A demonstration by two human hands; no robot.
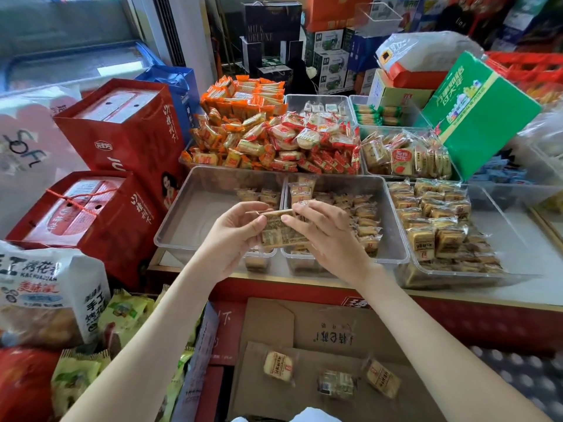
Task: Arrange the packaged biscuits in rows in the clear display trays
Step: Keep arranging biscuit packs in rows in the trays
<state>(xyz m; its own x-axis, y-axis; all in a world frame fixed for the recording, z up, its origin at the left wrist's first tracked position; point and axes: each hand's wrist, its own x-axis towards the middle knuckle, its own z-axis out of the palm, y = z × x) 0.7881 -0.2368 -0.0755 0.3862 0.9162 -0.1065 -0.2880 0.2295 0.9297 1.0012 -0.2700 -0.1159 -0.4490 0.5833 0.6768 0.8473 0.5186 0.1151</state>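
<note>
Gripping a small stack of biscuit packets (278, 234) at either end, the left hand (234, 231) and right hand (324, 236) hold it over the near rims of the left tray (198, 214) and middle tray (396, 221). Fingers (301, 221) hide how many packets it has. The right hand covers part of the middle tray's rows.

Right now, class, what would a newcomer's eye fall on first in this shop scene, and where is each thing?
First, the left hand and right hand at the centre, together holding a stack of biscuit packets over the clear trays. Behind them rises a bright heap of orange and red packets, with red gift boxes on the left and a tilted green box on the right.
</note>
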